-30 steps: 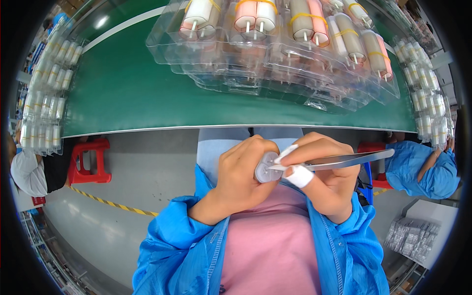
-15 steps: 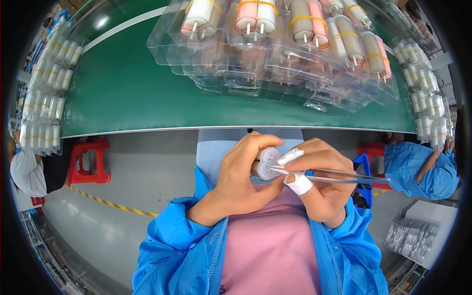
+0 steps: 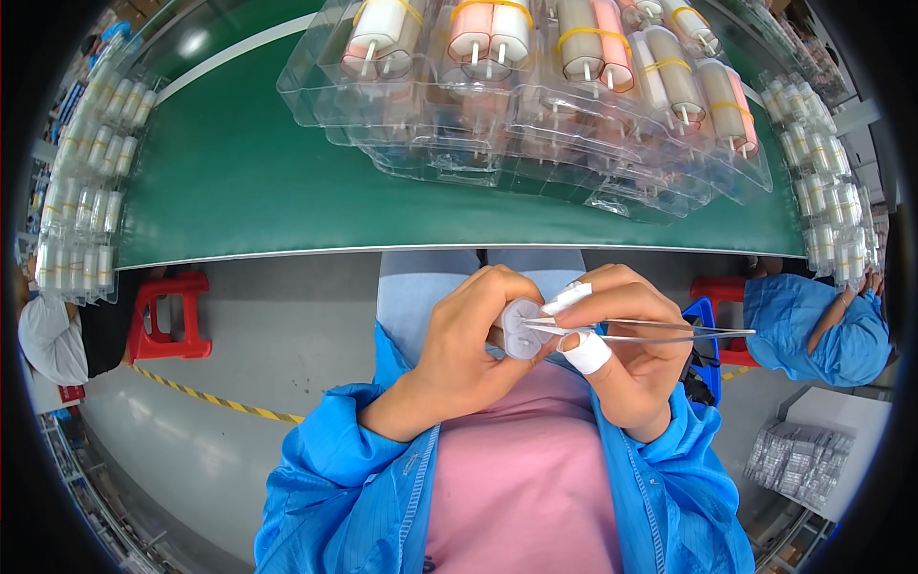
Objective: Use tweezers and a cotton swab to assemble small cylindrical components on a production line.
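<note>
My left hand [image 3: 457, 330] is closed round a whitish two-lobed piece [image 3: 521, 342], its end face turned toward my right hand. The rest of the piece is hidden by my fingers and palm. My right hand [image 3: 633, 368], with white tape on the thumb and one finger, grips a pair of metal tweezers [image 3: 669, 339]. Their tips meet the middle of the end face, where I cannot make out whether they pinch anything. Both hands are above my lap, in front of the table edge.
Stacked clear plastic trays [image 3: 440, 105] with banded white, grey and pink cylinders [image 3: 580, 43] stand on the green table [image 3: 239, 182]. More trayed cylinders are at far left and right. A blue bin [image 3: 706, 354] sits beside my right arm. Red stools [image 3: 172, 316] and co-workers flank me.
The piece has turned in my left hand, so its end face shows at a different angle. The tweezers' rear end has swung slightly away from me, their tips staying at the face.
</note>
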A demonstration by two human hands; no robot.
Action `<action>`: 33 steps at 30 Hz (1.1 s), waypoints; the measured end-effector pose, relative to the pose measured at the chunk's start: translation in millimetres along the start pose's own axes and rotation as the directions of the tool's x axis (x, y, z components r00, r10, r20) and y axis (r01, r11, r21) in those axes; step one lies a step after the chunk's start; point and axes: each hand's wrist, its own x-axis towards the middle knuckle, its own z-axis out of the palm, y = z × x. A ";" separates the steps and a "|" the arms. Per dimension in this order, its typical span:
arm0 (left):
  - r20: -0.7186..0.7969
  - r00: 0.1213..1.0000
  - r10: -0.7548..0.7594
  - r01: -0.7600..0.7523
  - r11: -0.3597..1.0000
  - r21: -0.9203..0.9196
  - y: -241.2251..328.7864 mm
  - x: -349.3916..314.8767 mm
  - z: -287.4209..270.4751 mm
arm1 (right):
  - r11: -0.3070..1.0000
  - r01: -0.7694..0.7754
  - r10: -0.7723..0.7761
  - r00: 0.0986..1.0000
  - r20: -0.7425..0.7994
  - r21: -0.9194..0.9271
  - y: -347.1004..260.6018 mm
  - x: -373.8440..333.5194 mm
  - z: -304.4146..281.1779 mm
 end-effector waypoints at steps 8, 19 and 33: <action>0.015 1.000 -0.001 0.000 0.998 0.055 4.1 0.8 -2.0 | 0.994 0.026 -0.024 0.999 0.022 -0.104 0.5 2.9 -1.1; 0.029 0.999 -0.015 0.013 0.999 0.049 6.9 1.8 -3.0 | 0.988 0.044 -0.041 0.999 0.021 -0.148 0.1 4.3 -0.9; 0.059 0.996 -0.061 0.059 0.998 0.030 8.7 1.2 -4.1 | 0.983 0.057 -0.054 0.998 0.018 -0.173 -0.5 4.1 -2.1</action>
